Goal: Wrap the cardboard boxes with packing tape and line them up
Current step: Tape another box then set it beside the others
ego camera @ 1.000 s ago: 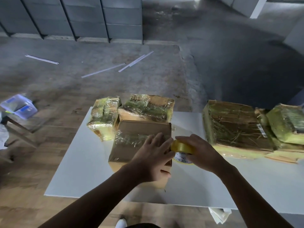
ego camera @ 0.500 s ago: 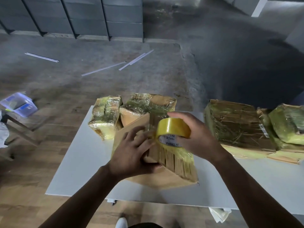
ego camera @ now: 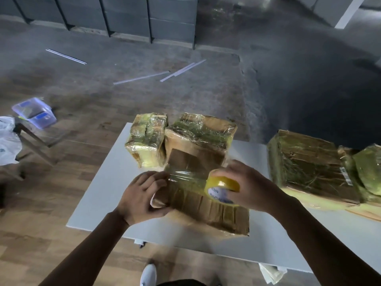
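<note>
White surface in a dim, bare-floored room. The unfinished box lies near the front edge, apparently tipped. Left grip clasps the box's left end to steady it. Right grip, closed round the tape roll, holds tape taut across the top.

A white table bears several tape-wrapped cardboard boxes.

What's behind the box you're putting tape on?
Right behind the box being taped stands a bigger wrapped box, with a smaller wrapped box at its left. The bigger one's lower front is hidden by the box in front.
</note>
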Action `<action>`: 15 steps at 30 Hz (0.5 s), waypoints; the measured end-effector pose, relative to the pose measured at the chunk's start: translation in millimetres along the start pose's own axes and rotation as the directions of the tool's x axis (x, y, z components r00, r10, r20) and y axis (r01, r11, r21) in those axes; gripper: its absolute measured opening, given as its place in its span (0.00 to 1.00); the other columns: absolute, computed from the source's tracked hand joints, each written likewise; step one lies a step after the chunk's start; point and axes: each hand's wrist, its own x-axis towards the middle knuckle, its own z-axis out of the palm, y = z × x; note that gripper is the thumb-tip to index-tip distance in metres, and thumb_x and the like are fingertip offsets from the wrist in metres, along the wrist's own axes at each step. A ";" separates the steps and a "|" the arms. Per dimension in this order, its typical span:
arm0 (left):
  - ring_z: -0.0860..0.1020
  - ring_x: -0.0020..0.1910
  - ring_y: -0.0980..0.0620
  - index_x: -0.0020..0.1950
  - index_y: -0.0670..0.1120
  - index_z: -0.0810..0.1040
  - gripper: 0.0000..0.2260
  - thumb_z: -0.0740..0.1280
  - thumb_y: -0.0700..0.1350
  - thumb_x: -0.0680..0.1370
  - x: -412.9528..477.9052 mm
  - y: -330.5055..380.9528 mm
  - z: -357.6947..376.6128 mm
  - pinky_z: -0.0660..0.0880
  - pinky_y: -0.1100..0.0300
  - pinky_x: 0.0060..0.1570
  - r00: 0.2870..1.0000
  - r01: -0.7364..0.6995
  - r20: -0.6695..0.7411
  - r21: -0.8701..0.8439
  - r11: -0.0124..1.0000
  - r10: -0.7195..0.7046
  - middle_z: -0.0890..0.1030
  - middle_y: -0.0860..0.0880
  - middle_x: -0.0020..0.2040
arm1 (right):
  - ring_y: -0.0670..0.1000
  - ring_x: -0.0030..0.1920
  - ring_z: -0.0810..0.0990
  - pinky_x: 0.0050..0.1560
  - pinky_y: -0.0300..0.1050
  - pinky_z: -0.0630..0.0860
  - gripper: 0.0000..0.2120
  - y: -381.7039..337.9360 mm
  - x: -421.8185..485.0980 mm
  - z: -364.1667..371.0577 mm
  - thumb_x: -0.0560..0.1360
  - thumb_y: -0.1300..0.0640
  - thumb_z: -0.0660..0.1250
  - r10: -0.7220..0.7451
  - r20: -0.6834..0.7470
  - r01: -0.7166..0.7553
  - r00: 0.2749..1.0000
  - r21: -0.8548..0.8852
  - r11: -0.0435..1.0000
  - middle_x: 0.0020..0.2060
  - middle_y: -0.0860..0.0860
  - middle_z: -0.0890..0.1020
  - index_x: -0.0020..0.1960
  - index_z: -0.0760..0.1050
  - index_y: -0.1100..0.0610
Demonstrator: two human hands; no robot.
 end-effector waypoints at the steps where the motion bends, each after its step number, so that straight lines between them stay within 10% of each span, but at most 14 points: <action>1: 0.77 0.57 0.45 0.53 0.44 0.76 0.25 0.64 0.65 0.73 -13.6 -5.5 5.8 0.73 0.54 0.56 0.992 0.087 0.092 0.003 0.996 -0.087 0.81 0.46 0.55 | 0.46 0.51 0.76 0.40 0.24 0.67 0.25 4.1 -6.3 4.1 0.71 0.51 0.71 0.013 0.038 -0.011 0.999 -0.042 0.999 0.55 0.46 0.73 0.66 0.70 0.42; 5: 0.82 0.50 0.46 0.53 0.47 0.80 0.21 0.54 0.59 0.77 -84.4 -16.9 23.1 0.77 0.52 0.51 0.885 0.342 0.324 0.033 0.939 -0.334 0.83 0.47 0.49 | 0.51 0.48 0.80 0.42 0.37 0.76 0.23 19.7 -26.6 -1.2 0.72 0.52 0.71 0.111 0.008 -0.110 0.994 -0.100 0.989 0.51 0.48 0.77 0.66 0.72 0.45; 9: 0.79 0.47 0.47 0.50 0.43 0.80 0.13 0.58 0.45 0.75 -71.6 9.4 22.1 0.76 0.58 0.43 0.892 0.452 0.036 -0.081 0.889 -0.450 0.82 0.46 0.46 | 0.52 0.49 0.80 0.44 0.41 0.80 0.25 9.3 -22.6 6.2 0.73 0.52 0.70 0.090 0.068 -0.076 0.994 -0.185 0.980 0.55 0.51 0.77 0.68 0.71 0.44; 15: 0.78 0.56 0.48 0.56 0.41 0.81 0.11 0.64 0.41 0.76 37.2 57.7 25.5 0.76 0.56 0.54 0.998 0.057 0.018 -0.151 0.987 -0.055 0.82 0.45 0.54 | 0.53 0.49 0.80 0.43 0.37 0.75 0.25 5.9 -14.1 11.1 0.72 0.52 0.71 0.092 0.035 -0.084 0.995 -0.180 0.980 0.55 0.52 0.78 0.67 0.73 0.45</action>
